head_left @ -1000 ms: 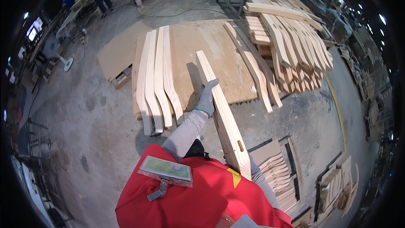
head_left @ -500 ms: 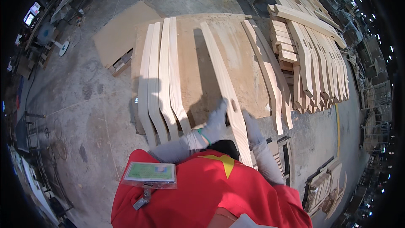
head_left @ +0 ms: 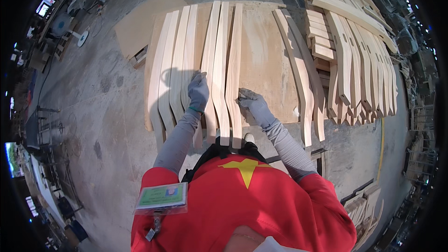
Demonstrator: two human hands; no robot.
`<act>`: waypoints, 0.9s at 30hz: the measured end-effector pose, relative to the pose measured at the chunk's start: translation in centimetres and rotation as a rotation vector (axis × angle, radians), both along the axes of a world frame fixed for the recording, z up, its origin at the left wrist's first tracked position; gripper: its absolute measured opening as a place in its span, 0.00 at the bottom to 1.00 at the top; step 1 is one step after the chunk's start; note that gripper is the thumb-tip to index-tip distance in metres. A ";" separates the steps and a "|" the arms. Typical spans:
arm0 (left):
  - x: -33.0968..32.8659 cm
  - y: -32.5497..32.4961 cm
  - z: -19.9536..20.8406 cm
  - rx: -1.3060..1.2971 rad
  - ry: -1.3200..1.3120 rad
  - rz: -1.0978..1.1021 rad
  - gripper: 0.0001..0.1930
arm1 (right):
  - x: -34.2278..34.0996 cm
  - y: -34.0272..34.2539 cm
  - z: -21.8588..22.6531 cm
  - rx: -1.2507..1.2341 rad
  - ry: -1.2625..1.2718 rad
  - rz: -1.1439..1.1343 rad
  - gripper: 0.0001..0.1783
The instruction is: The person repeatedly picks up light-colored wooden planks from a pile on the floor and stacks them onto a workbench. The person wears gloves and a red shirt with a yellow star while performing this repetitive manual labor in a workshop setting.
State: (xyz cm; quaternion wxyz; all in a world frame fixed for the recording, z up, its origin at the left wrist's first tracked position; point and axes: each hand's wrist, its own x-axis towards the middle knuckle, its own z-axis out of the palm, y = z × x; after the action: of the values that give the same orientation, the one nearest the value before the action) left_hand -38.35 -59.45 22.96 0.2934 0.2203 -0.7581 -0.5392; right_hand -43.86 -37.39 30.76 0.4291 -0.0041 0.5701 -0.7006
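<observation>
Three pale, curved wooden pieces (head_left: 218,60) lie side by side on the board-topped work surface in front of me, their bent lower ends overhanging its near edge. My left hand (head_left: 198,92), in a grey glove, is closed against the left side of this group. On the other side, my gloved right hand (head_left: 255,106) has its curled fingers at the edge of the rightmost curved wooden piece (head_left: 234,65). The pieces sit between my two hands. Just left of my left hand lie several similar pieces (head_left: 173,60), partly in shadow.
Two more curved pieces (head_left: 294,67) lie apart on the right of the board surface (head_left: 261,46). Beyond them stands a tall stack of slotted wooden parts (head_left: 354,60). A flat cardboard-like sheet (head_left: 140,23) rests on the floor at the far left.
One slanted piece lay between my hands before; now three stand nearly parallel there. My left hand has moved left and farther away, and my right hand has also moved left and away.
</observation>
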 end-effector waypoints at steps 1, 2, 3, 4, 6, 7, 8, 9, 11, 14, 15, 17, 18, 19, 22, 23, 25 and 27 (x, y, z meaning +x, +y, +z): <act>0.2 0.6 0.9 -0.074 -0.089 0.010 0.20 | 0.1 0.9 -0.4 -0.002 -0.045 0.018 0.26; 0.6 1.3 1.8 -0.149 -0.179 0.019 0.21 | 0.3 2.2 -0.7 -0.005 -0.034 0.080 0.26; 1.0 2.2 3.1 -0.113 -0.243 0.056 0.23 | 0.6 3.7 -1.0 -0.007 -0.020 0.136 0.25; 1.4 3.5 3.9 -0.074 -0.303 0.081 0.24 | 0.7 5.4 -1.5 -0.005 -0.002 0.182 0.25; 4.6 5.0 3.9 -0.092 -0.362 0.069 0.32 | 2.4 7.8 -2.7 -0.108 -0.029 0.221 0.24; 5.4 6.8 4.0 -0.132 -0.421 0.064 0.35 | 2.8 9.7 -3.8 -0.133 -0.033 0.205 0.23; 6.3 8.9 4.3 -0.171 -0.480 0.053 0.38 | 3.1 11.7 -4.8 -0.179 -0.005 0.196 0.21; 7.6 10.6 4.4 -0.259 -0.553 0.065 0.41 | 3.6 13.6 -5.2 -0.106 0.071 0.246 0.21; 9.2 13.4 4.5 -0.378 -0.639 0.070 0.43 | 3.9 16.5 -5.5 0.037 0.224 0.347 0.21; 11.4 15.5 4.6 -0.438 -0.707 0.083 0.44 | 3.6 19.3 -3.3 0.128 0.195 0.329 0.21; 11.9 16.0 4.3 -0.458 -0.716 0.091 0.44 | 3.3 20.3 -2.9 0.183 0.255 0.357 0.22; 12.8 16.9 3.6 -0.495 -0.734 0.112 0.43 | 2.8 22.0 -2.0 0.275 0.477 0.325 0.23; 13.2 17.3 3.4 -0.501 -0.745 0.123 0.43 | 2.5 22.7 -1.1 0.318 0.592 0.310 0.24; 13.9 17.4 3.3 -0.511 -0.763 0.143 0.43 | 2.3 23.1 0.0 0.405 0.700 0.288 0.24; 14.9 18.5 3.2 -0.434 -0.730 0.170 0.41 | 1.0 24.5 1.1 0.623 1.144 0.144 0.34; 14.9 19.0 3.3 -0.394 -0.703 0.179 0.40 | 0.4 25.4 0.3 0.664 1.146 0.102 0.36; 15.1 19.6 3.0 -0.441 -0.731 0.223 0.39 | -0.4 26.0 -0.9 0.706 1.145 0.045 0.41; 15.5 19.8 3.1 -0.432 -0.728 0.232 0.38 | -1.3 26.1 -2.1 0.773 1.129 0.071 0.46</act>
State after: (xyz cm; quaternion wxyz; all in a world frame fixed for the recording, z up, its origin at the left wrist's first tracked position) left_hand -22.89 -39.64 26.07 0.1052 0.4133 -0.8777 -0.2187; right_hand -45.16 -11.25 28.68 0.0593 -0.2341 0.9152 -0.3226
